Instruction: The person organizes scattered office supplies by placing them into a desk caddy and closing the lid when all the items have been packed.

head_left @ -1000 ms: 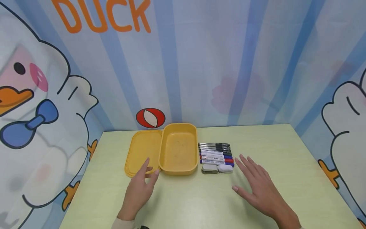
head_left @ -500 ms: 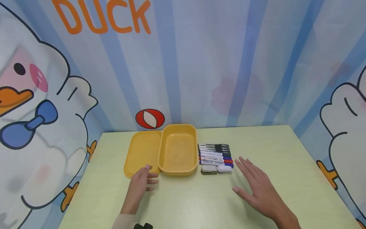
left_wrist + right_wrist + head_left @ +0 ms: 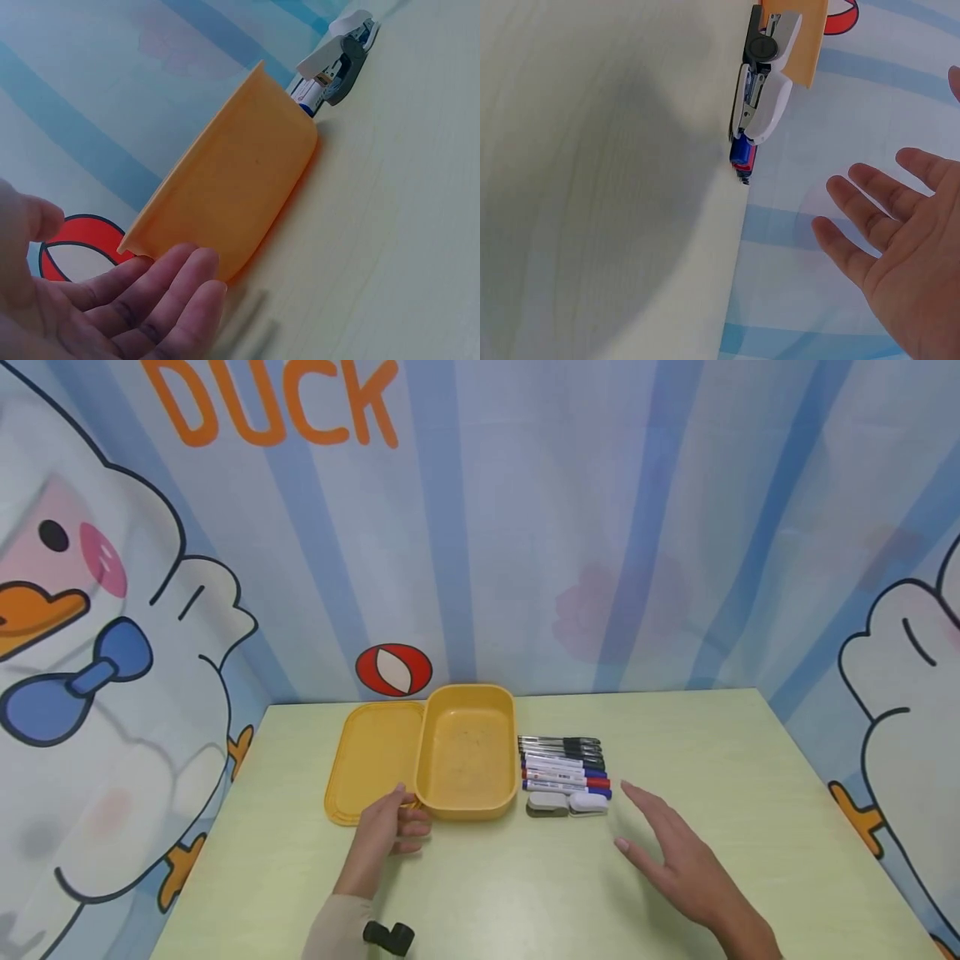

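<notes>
A yellow plastic box (image 3: 467,806) stands upright, its inside bare, with a matching yellow lid (image 3: 373,760) flat at its left. My left hand (image 3: 384,831) is at the box's front left corner, fingers loosely bent toward its wall; whether they touch it I cannot tell. Over the table to the right hovers my right hand (image 3: 678,860), fingers extended, holding nothing. Between box and right hand lie several black pens (image 3: 558,743), several whiteboard markers (image 3: 566,774) with blue, red and black caps, and two small staplers (image 3: 547,803), also seen in the right wrist view.
The pale table (image 3: 510,893) meets a blue striped curtain (image 3: 510,527) along its back edge. Duck drawings cover the curtain at both sides. A black device (image 3: 390,937) is at my left wrist.
My left hand first drew back slightly from above the lid, then moved right to the box's front corner, its fingers bending. The right hand stays nearly in place, turning a little. Objects stayed put.
</notes>
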### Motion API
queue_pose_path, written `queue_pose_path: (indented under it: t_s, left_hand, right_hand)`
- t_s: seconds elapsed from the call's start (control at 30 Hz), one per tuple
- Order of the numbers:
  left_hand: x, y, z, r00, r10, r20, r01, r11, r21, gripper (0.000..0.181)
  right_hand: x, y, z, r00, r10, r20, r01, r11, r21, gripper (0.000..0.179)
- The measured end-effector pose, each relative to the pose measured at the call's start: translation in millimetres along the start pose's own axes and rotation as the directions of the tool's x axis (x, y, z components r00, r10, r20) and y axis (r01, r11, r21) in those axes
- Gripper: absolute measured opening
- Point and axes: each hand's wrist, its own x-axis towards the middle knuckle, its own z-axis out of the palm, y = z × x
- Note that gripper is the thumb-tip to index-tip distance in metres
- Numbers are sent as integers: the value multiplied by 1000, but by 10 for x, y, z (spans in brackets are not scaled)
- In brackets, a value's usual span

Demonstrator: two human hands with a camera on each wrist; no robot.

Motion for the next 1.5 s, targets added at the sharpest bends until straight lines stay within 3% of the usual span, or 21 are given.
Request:
queue_pose_path:
  t_s: [0.13,0.37,0.63,0.83,1.17,1.5]
  left_hand:
    - [41,6,19,1000,1,-6,-1,1000,-2,54]
    - [87,8,27,1000,-7,-17,7,1000,-9,50]
    - [128,8,45,999,-37,-6,37,999,31,49]
    - [153,19,68,999,-36,9,35,998,57,47]
    - [221,-23,83,997,-73,-23,73,997,19,42]
    - [248,-46,83,997,-69,-19,70,998,9,41]
  right_hand:
    - [36,54,7,999,39,22,-40,998,51,72]
    - [74,135,30,999,45,8,-46,994,102,67]
    - [97,194,43,998,59,24,-61,991,116,69]
    - [123,212,69,998,53,25,-56,988,145,66]
    - [195,262,106,998,46,43,-52,986,158,60]
    - [241,294,138,999,6,33,-11,990,142,47]
